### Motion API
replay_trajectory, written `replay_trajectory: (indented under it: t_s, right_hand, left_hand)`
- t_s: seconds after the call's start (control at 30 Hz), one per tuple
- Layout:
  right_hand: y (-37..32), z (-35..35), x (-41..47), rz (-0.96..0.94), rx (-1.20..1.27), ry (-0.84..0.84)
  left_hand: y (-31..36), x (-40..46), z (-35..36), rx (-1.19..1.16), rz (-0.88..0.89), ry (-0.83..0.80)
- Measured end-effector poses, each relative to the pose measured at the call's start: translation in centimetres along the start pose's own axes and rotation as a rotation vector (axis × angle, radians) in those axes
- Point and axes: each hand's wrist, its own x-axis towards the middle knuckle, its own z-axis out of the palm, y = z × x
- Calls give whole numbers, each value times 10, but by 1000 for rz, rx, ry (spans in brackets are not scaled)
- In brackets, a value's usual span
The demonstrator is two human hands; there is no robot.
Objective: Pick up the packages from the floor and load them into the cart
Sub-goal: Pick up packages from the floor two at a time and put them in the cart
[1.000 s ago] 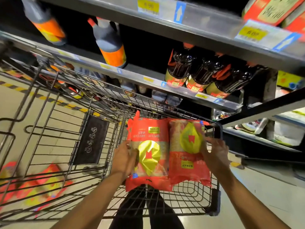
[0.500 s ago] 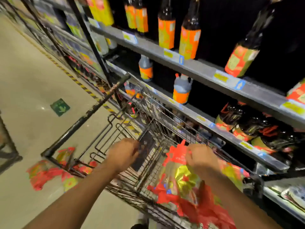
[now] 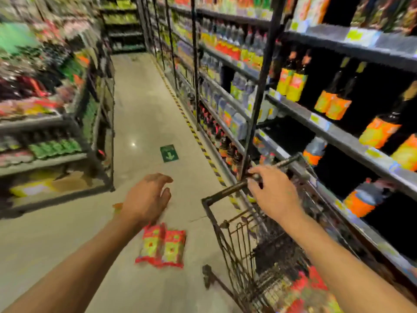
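A pair of red and yellow packages [image 3: 162, 248] lies flat on the floor left of the wire cart [image 3: 228, 236]. A sliver of another package [image 3: 117, 206] shows behind my left wrist. My left hand [image 3: 146, 197] hovers open above the floor, just beyond the packages, holding nothing. My right hand [image 3: 274, 193] rests on the cart's dark handle bar [image 3: 225, 191], fingers curled over it. Red packages [image 3: 309, 290] lie inside the cart basket at the lower right, blurred.
Shelves of bottles [image 3: 334, 102] run close along the cart's right side. A low shelf unit [image 3: 56, 154] stands to the left. The aisle floor stretches ahead with a green arrow sticker [image 3: 169, 153] and a yellow-black stripe [image 3: 198, 141] along the right shelves.
The two packages I held have gone into the cart and both hands let go. My view swung left toward the aisle; my right hand came onto the handle, my left moved over the floor packages.
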Motion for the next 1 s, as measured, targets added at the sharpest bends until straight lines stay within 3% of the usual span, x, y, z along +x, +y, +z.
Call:
replay_trajectory:
  t_s: [0.2,0.33,0.67,0.8,1.0]
  right_hand:
    - [-136,104,24,-207,-122,-156]
    - [-187,148,40,-242,-180,-260]
    - [-230,259,114,-266,-197,-387]
    - [-247,302,165,-278,-176,-438]
    - [-263,359,211,-252,-175,-531]
  left_hand:
    - [-148,-41,-15,20,-155,-106]
    - [-204,-48,-34,89,-217,-118]
    - [-303,-4,-39,152,-322,-127]
    - [-341,31,-51,229,-395,-206]
    - [-387,90,-56,248,-379,-243]
